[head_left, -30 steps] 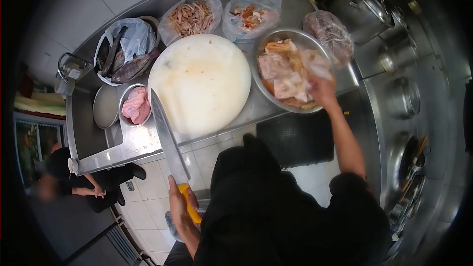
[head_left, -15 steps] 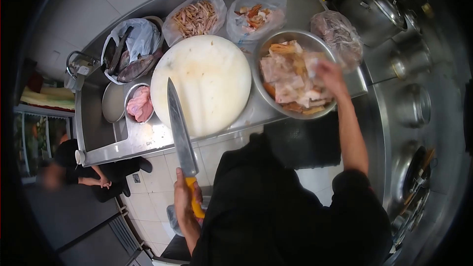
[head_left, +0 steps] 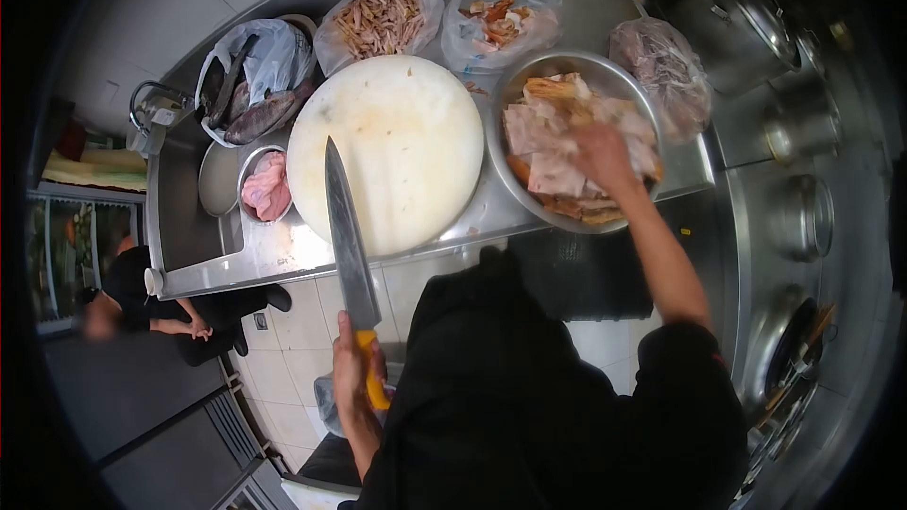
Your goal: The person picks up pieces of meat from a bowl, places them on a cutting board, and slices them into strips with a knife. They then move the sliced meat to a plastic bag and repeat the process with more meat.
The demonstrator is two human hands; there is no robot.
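Observation:
My left hand [head_left: 350, 368] is wrapped round the yellow handle of a large kitchen knife [head_left: 351, 250]. Its long blade points up and away, with the tip over the near left part of a round white chopping board [head_left: 402, 151]. On the right, my right hand [head_left: 609, 159] is down among flat pieces of pale and brown meat [head_left: 551, 173] in a steel bowl [head_left: 498, 161]. Its fingers are blurred by motion, so I cannot make out whether they grip a piece.
Behind the board lie bags of thin meat strips [head_left: 383, 24] and scraps [head_left: 498, 24]. Fish [head_left: 265, 115] fill a bag at left, near a small bowl of pink meat [head_left: 267, 186]. Another wrapped bag [head_left: 661, 76] sits right. A person [head_left: 170, 297] is at far left.
My right hand has moved left and slightly down, from the bowl's right side to over the middle of the meat. The knife stays in my left hand; the view has shifted slightly.

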